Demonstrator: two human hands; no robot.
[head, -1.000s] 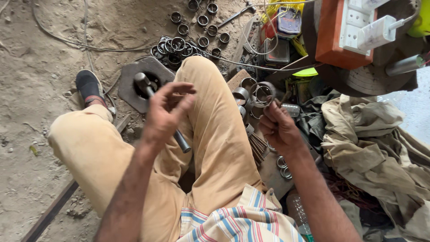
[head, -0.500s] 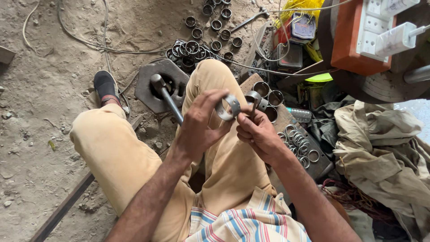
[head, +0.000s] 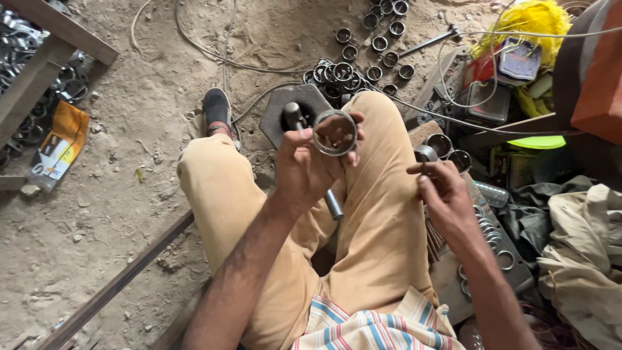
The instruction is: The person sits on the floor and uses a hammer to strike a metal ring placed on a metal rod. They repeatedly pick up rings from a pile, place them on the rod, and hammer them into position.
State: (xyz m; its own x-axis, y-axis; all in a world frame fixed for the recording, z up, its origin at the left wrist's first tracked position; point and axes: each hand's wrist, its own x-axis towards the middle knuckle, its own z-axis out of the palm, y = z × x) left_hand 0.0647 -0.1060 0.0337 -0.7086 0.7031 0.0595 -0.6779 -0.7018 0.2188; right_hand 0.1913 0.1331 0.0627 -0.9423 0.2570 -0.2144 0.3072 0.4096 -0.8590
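Steel ring (head: 335, 133) — gripped in left hand (head: 308, 170) | right hand (head: 444, 194) just beside — apart

Rod (head: 332, 202) partly behind left hand (head: 304, 170); orange block (head: 599, 78) (right edge) cut off; far rings (head: 379, 44) small.

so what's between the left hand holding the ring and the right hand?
Head view: only the tan-trousered thigh lies below the gap between the left hand, holding the metal ring, and the right hand; nothing bridges them.
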